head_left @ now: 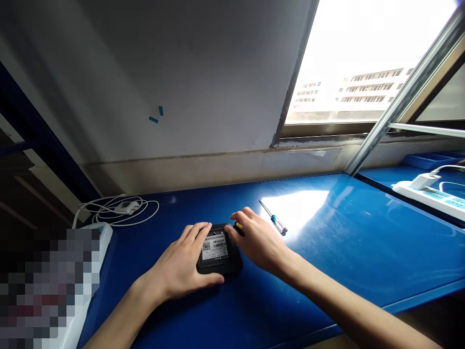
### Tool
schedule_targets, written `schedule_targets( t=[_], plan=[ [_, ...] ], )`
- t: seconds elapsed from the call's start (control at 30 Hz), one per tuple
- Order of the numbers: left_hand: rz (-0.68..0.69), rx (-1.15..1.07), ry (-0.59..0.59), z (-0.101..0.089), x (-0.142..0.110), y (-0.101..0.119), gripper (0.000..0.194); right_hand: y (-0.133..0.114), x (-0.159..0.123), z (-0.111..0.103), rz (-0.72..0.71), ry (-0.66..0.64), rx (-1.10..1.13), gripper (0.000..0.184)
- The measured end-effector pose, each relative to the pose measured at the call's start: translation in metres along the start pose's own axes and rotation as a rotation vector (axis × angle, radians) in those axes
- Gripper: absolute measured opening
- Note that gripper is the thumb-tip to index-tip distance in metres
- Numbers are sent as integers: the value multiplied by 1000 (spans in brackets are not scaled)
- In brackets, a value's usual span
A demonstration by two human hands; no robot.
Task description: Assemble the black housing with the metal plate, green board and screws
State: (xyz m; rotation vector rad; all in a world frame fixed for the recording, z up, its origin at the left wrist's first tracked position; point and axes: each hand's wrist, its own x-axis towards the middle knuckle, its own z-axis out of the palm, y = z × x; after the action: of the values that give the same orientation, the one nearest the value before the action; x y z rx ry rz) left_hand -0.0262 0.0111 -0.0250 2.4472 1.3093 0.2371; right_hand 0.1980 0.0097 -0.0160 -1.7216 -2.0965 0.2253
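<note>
A black box-shaped device (215, 248) with a white printed label and a QR code lies on the blue table. My left hand (183, 264) grips it from the left, fingers over the far edge and thumb along the near edge. At the device's far right corner, my right hand (256, 237) is closed around a small yellow-and-black tool (239, 226). Most of that tool is hidden by my fingers, so its kind and tip cannot be made out. Just beyond my right hand lies a screwdriver (278, 224) with a clear handle and a thin dark shaft.
A white adapter (127, 207) with a coiled cable lies at the back left. In front of it a white power strip (105, 235) runs along the left edge, partly blurred out. Another power strip (436, 196) and a blue tray (432, 160) are beyond the metal post (388, 111) at right.
</note>
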Motion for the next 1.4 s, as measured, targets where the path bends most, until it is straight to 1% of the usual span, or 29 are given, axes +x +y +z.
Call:
schedule_targets(
  t=[0.07, 0.13, 0.2, 0.3, 0.47, 0.57, 0.67, 0.8, 0.93, 1.07, 1.27, 1.4],
  plan=[
    [-13, 2, -8, -1, 0, 2, 105, -16, 3, 7, 54, -79, -53, 34],
    [-20, -2, -17, -2, 0, 5, 105, -23, 6, 13, 102, -95, -74, 34],
    [-21, -14, -21, -3, 0, 7, 104, -23, 8, 16, 123, -82, -77, 33],
    [-15, -42, -10, -4, 1, 9, 102, -20, 12, 15, 118, -78, -86, 32],
    [17, -70, 8, -1, 2, 8, 105, -23, 19, 12, 118, -82, -154, 28],
    [27, -79, 24, 1, 3, 8, 108, -24, 25, 13, 85, -86, -229, 31],
    [36, -75, 43, 2, 4, 9, 109, -23, 32, 16, 18, -109, -319, 37],
    [55, -40, 60, 5, 4, 9, 106, -20, 39, 18, -117, -177, -446, 31],
    [72, -31, 77, 8, 5, 6, 104, -19, 42, 20, -192, -228, -539, 28],
    [100, -36, 88, 11, 6, 4, 111, -19, 43, 22, -222, -248, -600, 28],
    [74, -35, 63, 13, 6, 4, 121, -14, 45, 25, -249, -271, -650, 25],
    [82, -21, 74, 12, 6, 4, 122, -13, 46, 25, -254, -286, -672, 26]
  ],
)
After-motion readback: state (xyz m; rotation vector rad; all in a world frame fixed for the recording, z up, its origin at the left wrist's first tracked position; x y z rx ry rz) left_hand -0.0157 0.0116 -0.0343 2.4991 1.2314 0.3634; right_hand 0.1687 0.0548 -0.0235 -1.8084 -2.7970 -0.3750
